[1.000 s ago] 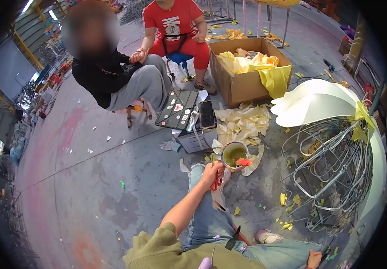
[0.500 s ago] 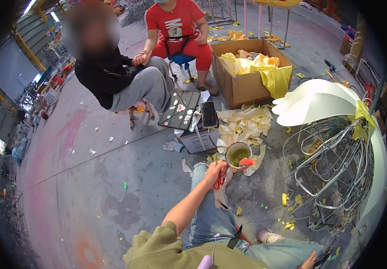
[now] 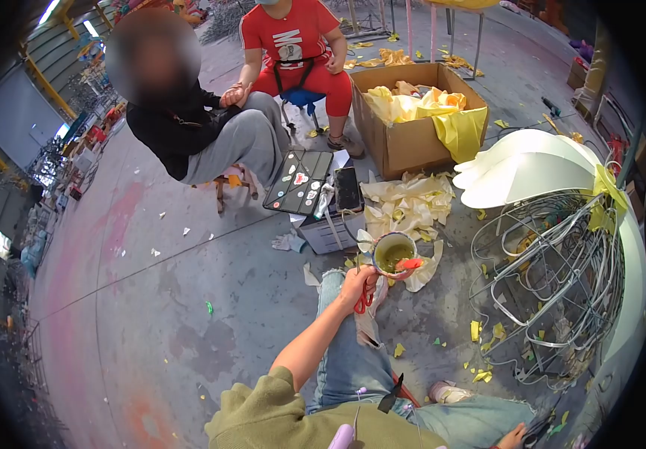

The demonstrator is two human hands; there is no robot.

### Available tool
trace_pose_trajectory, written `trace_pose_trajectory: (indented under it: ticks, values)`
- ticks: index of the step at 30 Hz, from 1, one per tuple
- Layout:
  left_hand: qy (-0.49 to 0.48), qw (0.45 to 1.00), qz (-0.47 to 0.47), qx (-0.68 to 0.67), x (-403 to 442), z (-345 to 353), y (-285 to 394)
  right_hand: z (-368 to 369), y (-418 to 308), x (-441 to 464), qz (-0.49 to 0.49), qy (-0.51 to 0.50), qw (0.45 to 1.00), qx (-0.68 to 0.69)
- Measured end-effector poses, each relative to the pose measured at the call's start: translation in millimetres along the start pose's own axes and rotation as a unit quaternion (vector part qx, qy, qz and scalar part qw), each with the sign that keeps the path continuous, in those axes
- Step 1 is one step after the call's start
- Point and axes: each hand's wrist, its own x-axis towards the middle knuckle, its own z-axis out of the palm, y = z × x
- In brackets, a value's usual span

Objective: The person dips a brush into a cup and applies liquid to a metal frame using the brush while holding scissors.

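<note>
My left hand point(image 3: 359, 287) is closed around the handle of a mug point(image 3: 380, 263), which holds a yellowish-green liquid point(image 3: 395, 257). A red piece point(image 3: 410, 264) sticks out over the mug's near right rim; what it belongs to is unclear. Red cord-like loops point(image 3: 364, 301) hang just below my fingers, in front of my jeans. At the bottom edge, my right hand point(image 3: 513, 436) is partly cut off beside my knee. Its visible fingers look stretched out, with nothing seen in them.
A cardboard box point(image 3: 405, 150) with yellow material stands ahead, crumpled sheets point(image 3: 405, 203) before it. A phone point(image 3: 347, 188) and stickered black case point(image 3: 298, 182) lie on a smaller box point(image 3: 330, 233). Wire frames point(image 3: 547, 292) are at right. Two people point(image 3: 188, 138) point(image 3: 293, 52) sit opposite.
My left hand and the mug have shifted slightly up and to the left. My right hand has barely moved.
</note>
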Motion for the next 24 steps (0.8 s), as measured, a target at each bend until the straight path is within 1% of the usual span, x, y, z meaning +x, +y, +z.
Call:
trace_pose_trajectory:
  ticks: [3, 6, 7, 10, 11, 15, 18, 19, 21, 22, 23, 24]
  values:
    - [-0.007, 1.0, 0.001, 0.008, 1.6, -1.0, 0.0, -19.7, -23.8, -7.2, 0.042, 0.012, 0.998, 0.037]
    - [0.001, 1.0, -0.012, -0.004, 1.9, 0.0, -0.1, -21.6, -30.0, -13.2, 0.062, 0.011, 0.998, -0.027]
    - [-0.004, 1.0, -0.013, -0.004, 2.8, 2.3, -1.5, -18.8, -28.3, -14.4, 0.067, 0.014, 0.997, -0.027]
    - [0.002, 1.0, -0.004, -0.013, 2.0, 3.4, -0.4, -2.0, -28.4, -11.4, 0.163, 0.008, 0.987, -0.002]
    - [0.002, 1.0, -0.002, -0.012, 1.3, 3.0, 0.6, 2.0, -29.5, -11.7, 0.162, 0.008, 0.987, 0.0]
    - [-0.002, 1.0, -0.003, 0.003, 0.0, 4.5, -0.6, 10.5, -25.8, -17.3, 0.122, 0.058, 0.991, 0.018]
    - [0.0, 1.0, 0.012, 0.018, -1.1, 6.4, -1.8, 14.9, -27.5, -21.4, 0.091, 0.093, 0.991, 0.03]
    - [0.001, 1.0, 0.012, 0.018, -3.1, 6.0, -3.0, 19.2, -30.5, -21.6, 0.09, 0.093, 0.991, 0.03]
    - [0.002, 0.995, 0.022, 0.096, -8.5, 5.8, -9.3, 23.1, -44.8, -17.4, -0.051, 0.171, 0.983, -0.034]
    - [0.002, 0.99, 0.027, 0.136, -11.2, 6.0, -12.8, 7.9, -72.8, -16.1, -0.111, 0.106, 0.985, 0.078]
    - [0.001, 0.99, 0.026, 0.136, -19.4, 13.6, -12.9, -13.6, -114.9, -16.9, -0.168, 0.039, 0.967, 0.189]
    - [0.007, 0.984, 0.0, 0.179, -32.3, 27.4, -10.4, -28.5, -157.2, -18.0, -0.158, -0.016, 0.938, 0.307]
